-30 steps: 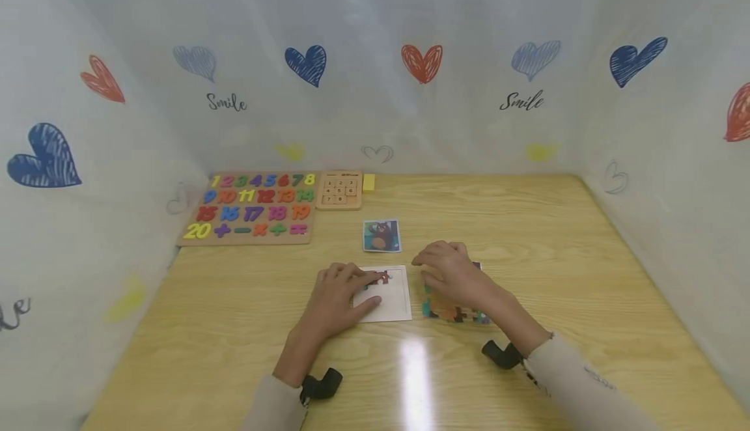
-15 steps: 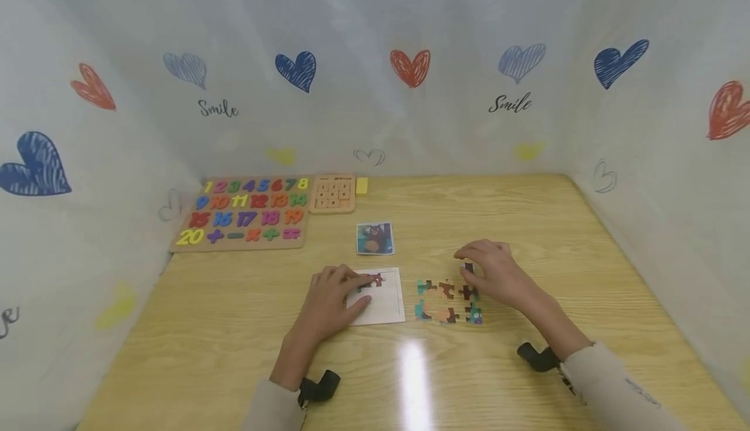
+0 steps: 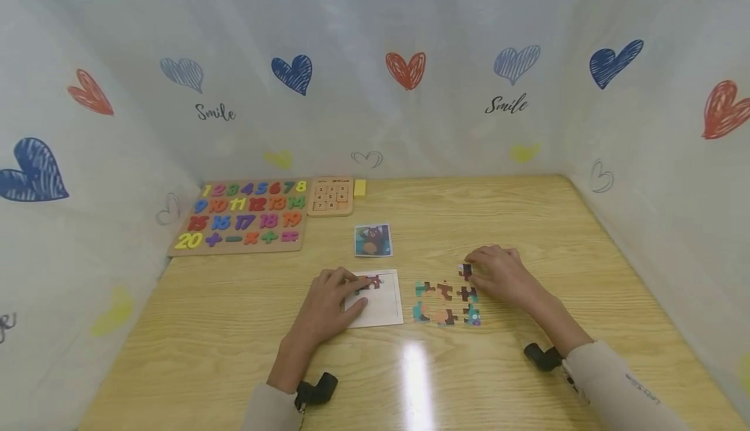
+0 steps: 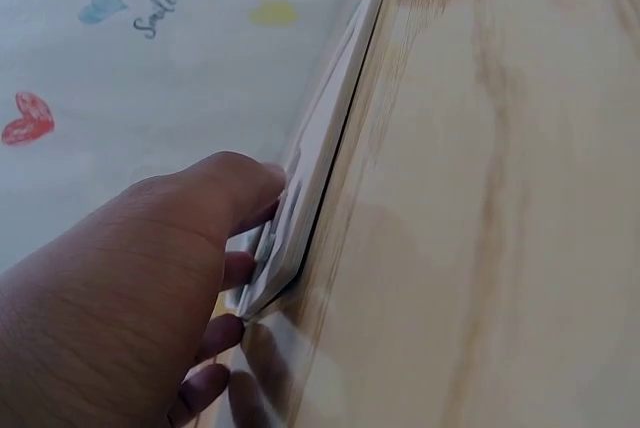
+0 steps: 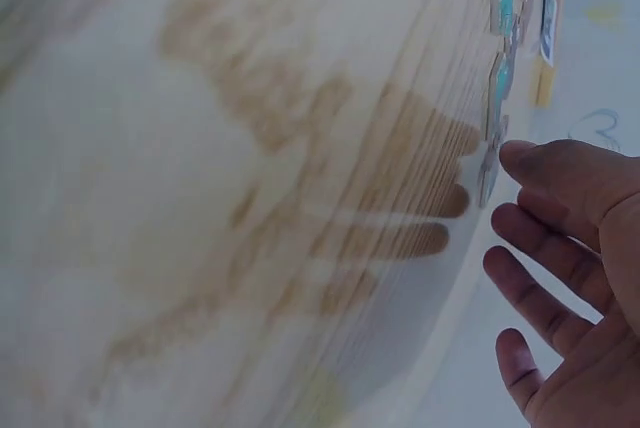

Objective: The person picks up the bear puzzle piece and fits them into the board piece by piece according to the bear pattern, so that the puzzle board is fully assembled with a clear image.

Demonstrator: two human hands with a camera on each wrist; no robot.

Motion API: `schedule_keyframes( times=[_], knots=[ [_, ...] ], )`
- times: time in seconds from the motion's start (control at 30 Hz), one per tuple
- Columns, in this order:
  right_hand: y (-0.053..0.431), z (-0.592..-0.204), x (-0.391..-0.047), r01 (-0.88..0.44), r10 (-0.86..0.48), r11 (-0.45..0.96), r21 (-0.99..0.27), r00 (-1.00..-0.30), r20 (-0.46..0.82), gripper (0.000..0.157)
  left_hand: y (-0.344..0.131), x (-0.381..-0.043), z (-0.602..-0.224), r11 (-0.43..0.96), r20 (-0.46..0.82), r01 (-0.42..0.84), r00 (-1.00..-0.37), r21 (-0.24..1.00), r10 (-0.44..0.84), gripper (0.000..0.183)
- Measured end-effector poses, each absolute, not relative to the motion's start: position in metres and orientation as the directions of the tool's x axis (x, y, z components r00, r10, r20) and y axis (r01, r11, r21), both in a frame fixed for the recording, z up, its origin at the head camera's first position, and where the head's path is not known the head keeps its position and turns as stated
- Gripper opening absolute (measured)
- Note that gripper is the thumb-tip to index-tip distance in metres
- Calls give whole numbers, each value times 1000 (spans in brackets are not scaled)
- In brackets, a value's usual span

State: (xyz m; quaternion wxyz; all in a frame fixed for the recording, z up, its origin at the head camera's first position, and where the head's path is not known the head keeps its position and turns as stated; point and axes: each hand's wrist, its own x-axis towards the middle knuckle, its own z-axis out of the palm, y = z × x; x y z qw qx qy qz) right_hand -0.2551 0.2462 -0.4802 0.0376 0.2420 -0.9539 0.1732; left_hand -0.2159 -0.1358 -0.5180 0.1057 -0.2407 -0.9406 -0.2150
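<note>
In the head view, my left hand (image 3: 333, 301) rests on the left side of a white puzzle tray (image 3: 381, 314), its index finger beside a few joined brown pieces (image 3: 370, 282) along the tray's upper part. The left wrist view shows the thumb lying over the tray's edge (image 4: 315, 183). My right hand (image 3: 502, 276) is at the right of the loose jigsaw pieces (image 3: 445, 291), fingers loosely bent. Its fingertips are at the right edge of a dark jigsaw piece (image 3: 465, 271), which lies flat on the table. Whether they touch it, I cannot tell.
A bear picture card (image 3: 372, 241) lies behind the tray. Further back left are a colourful number board (image 3: 246, 216), a wooden sliding number puzzle (image 3: 331, 198) and a small yellow block (image 3: 360, 188). A heart-printed curtain (image 3: 351, 112) surrounds the table.
My right hand has moved right from above the loose pieces to their right side, uncovering them. The left hand stays on the tray. The head view has shifted slightly.
</note>
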Motion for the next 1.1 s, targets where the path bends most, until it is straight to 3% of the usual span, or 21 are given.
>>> schedule_keyframes(
  times=[0.5, 0.77, 1.1],
  knots=[
    [242, -481, -264, -518, -487, 813, -265, -855, 178, 25, -135, -218, -519, 796, 311, 493, -863, 351, 398, 36],
    [242, -479, -270, -501, -478, 848, -174, -864, 161, 24, -135, -218, -519, 782, 316, 504, -858, 367, 405, 36],
    [233, -471, -267, -588, -531, 782, -210, -803, 270, 24, -136, -217, -521, 790, 334, 501, -856, 353, 394, 35]
  ],
)
